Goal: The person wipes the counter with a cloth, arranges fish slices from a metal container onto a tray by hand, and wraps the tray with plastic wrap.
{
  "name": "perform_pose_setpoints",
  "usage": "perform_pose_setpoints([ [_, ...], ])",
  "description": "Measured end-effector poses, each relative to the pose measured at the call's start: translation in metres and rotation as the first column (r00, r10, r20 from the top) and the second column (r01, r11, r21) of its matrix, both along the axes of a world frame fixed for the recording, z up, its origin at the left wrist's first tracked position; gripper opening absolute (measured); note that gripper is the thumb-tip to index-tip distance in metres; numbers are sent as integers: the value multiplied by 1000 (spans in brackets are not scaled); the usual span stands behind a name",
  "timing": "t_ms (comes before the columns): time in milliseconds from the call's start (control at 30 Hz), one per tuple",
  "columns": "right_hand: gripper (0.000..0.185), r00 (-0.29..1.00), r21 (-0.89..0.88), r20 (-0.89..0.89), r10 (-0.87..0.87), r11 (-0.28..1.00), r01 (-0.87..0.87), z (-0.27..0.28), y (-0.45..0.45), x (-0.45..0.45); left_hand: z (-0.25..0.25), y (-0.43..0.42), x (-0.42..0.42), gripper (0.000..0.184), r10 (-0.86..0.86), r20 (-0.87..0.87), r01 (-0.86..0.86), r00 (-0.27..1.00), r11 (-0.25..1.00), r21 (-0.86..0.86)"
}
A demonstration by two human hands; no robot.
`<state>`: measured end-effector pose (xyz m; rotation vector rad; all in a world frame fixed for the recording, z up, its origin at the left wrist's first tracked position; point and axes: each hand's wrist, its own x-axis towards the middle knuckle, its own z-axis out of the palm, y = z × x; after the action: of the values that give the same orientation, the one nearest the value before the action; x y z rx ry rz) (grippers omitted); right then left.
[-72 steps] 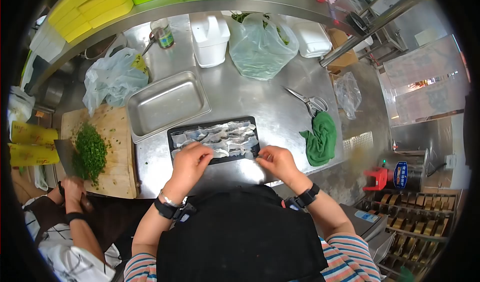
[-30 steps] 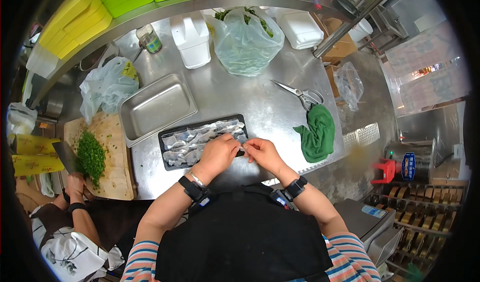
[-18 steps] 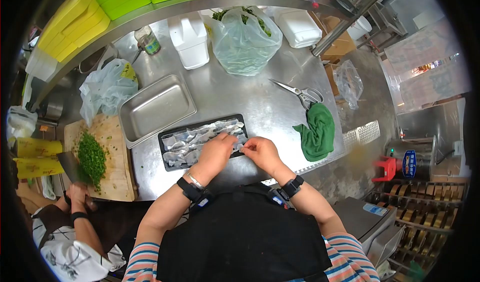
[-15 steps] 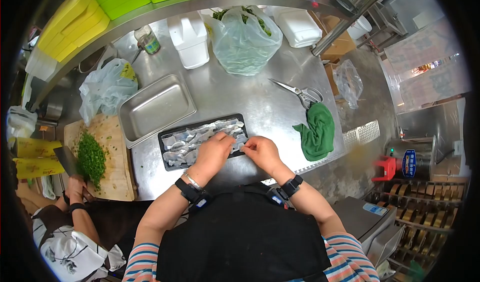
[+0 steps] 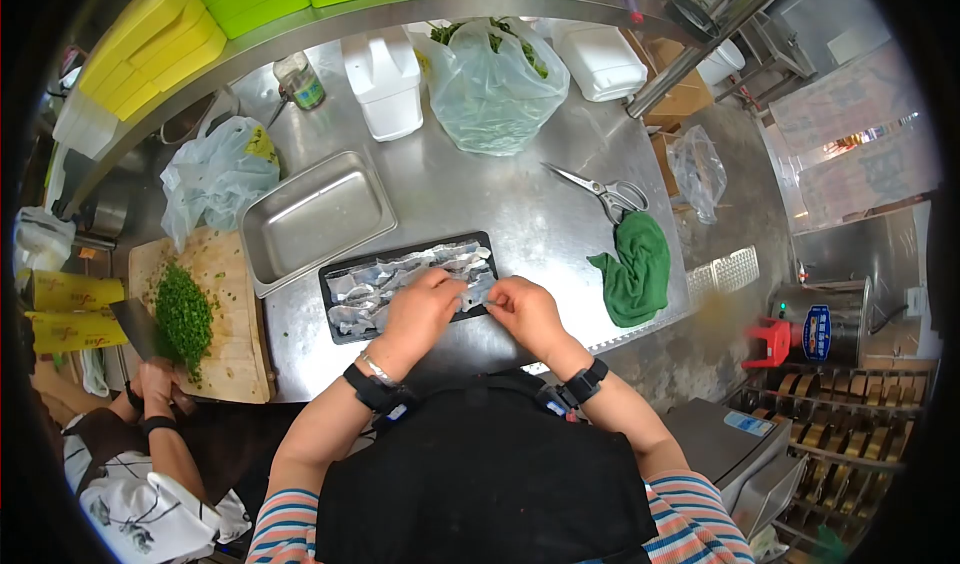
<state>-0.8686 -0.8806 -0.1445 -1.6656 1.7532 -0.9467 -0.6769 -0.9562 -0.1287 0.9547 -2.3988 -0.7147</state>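
A black rectangular tray [image 5: 338,332] lies on the steel table in front of me, filled with rows of thin, wavy grey-and-white strips [image 5: 375,282] that look like fish slices. Over the tray's right half, my left hand [image 5: 422,309] has its fingers curled down onto the strips; its fingertips are partly hidden. At the tray's right end my right hand [image 5: 523,309] pinches thumb and fingers together at the end of a grey-white strip [image 5: 480,289]. Both hands are close together, working on the same lower right part of the tray.
A steel pan [image 5: 320,219] stands behind the tray. Scissors [image 5: 605,194] and a green cloth [image 5: 637,269] lie to the right. Plastic bags [image 5: 500,94] and white containers [image 5: 385,89] line the back. At left, another person's hands [image 5: 157,382] hold a cleaver [image 5: 135,326] by chopped greens [image 5: 183,314] on a board [image 5: 235,354].
My hands stay at the tray's right end, with only small finger shifts. The whole view has moved slightly. The other person's cleaver has barely moved.
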Motion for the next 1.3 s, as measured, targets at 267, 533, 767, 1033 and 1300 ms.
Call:
perform_pose_setpoints([
  [267, 11, 993, 49, 35, -111, 993, 109, 16, -18, 1, 24, -3, 82, 22, 369, -161, -343, 915, 924, 167],
  [533, 9, 930, -92, -343, -128, 990, 103, 40, -60, 14, -6, 17, 154, 18, 607, -84, -586, 790, 789, 185],
  [767, 8, 966, -93, -233, -109, 992, 90, 1, -57, 7, -11, 19, 162, 19, 632, -101, -615, 769, 773, 156],
  [1033, 13, 986, -42, -159, -58, 998, 52, -29, -52, 0, -11, 9, 137, 31, 572, -121, -538, 811, 811, 232],
  [1300, 45, 944, -130, -292, 151, 972, -196, 24, -49, 24, -3, 6, 114, 60, 287, 115, -281, 951, 958, -65],
])
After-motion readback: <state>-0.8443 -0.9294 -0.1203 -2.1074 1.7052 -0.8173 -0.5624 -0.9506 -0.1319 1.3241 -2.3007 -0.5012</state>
